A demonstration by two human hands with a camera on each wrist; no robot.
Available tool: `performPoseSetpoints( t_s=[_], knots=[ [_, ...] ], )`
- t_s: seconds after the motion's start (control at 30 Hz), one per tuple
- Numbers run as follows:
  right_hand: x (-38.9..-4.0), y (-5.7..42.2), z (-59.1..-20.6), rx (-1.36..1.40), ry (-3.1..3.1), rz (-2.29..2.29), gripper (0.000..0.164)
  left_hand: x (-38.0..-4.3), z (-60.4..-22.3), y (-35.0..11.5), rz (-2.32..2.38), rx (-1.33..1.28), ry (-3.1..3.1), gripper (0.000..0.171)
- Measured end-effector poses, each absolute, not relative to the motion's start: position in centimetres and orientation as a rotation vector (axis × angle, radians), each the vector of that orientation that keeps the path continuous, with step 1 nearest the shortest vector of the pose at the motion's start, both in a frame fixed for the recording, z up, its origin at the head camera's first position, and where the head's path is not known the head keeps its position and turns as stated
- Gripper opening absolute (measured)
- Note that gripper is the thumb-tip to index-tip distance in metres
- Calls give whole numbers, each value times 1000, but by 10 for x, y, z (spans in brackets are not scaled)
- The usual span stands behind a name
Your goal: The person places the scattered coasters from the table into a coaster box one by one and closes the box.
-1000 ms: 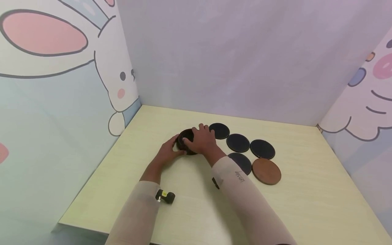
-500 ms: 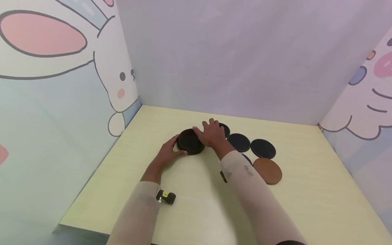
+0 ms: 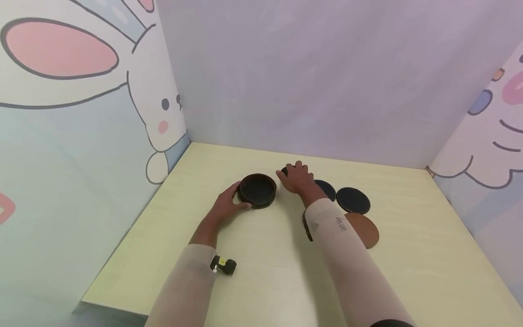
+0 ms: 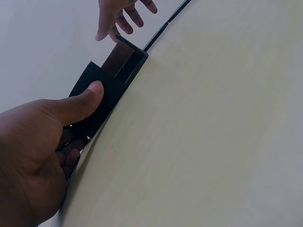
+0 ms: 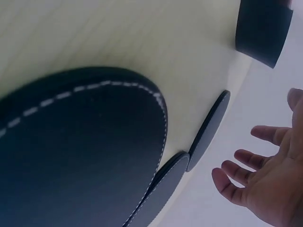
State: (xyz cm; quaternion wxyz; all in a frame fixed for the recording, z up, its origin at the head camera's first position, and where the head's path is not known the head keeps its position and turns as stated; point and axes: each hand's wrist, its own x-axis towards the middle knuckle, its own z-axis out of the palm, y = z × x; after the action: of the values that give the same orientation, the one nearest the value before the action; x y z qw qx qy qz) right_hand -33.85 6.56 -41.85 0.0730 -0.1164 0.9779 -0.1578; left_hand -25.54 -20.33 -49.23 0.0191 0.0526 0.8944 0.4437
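A round dark coaster holder point(image 3: 261, 205) stands upright on the table. My left hand point(image 3: 224, 205) grips its left side, thumb on the near wall and fingers round the back. In the left wrist view the holder point(image 4: 105, 104) has a cut-out in its wall, showing a brown inside and dark layers low down. My right hand point(image 3: 297, 178) hovers over the far black coaster point(image 3: 285, 170), partly covering it. The right wrist view shows that hand point(image 5: 270, 175) with fingers spread and nothing held. White stitching edges the nearest black coaster point(image 5: 85, 156).
Flat on the table right of the holder lie more black coasters, a middle one point(image 3: 328, 190) and a right one point(image 3: 353, 200). A brown coaster point(image 3: 365, 230) is partly behind my right forearm. Printed cloth walls point(image 3: 310, 91) enclose the table point(image 3: 261, 281).
My right hand has left the holder's inside and moved right, over the far coaster. Its forearm now covers the nearest black coaster. My left hand keeps its grip.
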Motion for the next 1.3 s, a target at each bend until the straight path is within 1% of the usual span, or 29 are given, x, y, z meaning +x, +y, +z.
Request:
performPoseSetpoints(
  t_s=[0.17, 0.53, 0.9, 1.3],
  knots=[
    [-341, 73, -423, -336, 2904, -434, 74, -254, -493, -204, 1364, 169, 2784, 97],
    [-343, 84, -420, -317, 2848, -352, 77, -254, -495, -202, 1360, 167, 2793, 98],
    [-343, 83, -420, -332, 2745, -322, 72, -253, -495, -204, 1354, 141, 2797, 98],
    [-356, 87, -417, -327, 2729, -346, 72, -254, -492, -202, 1362, 146, 2785, 98]
  ],
)
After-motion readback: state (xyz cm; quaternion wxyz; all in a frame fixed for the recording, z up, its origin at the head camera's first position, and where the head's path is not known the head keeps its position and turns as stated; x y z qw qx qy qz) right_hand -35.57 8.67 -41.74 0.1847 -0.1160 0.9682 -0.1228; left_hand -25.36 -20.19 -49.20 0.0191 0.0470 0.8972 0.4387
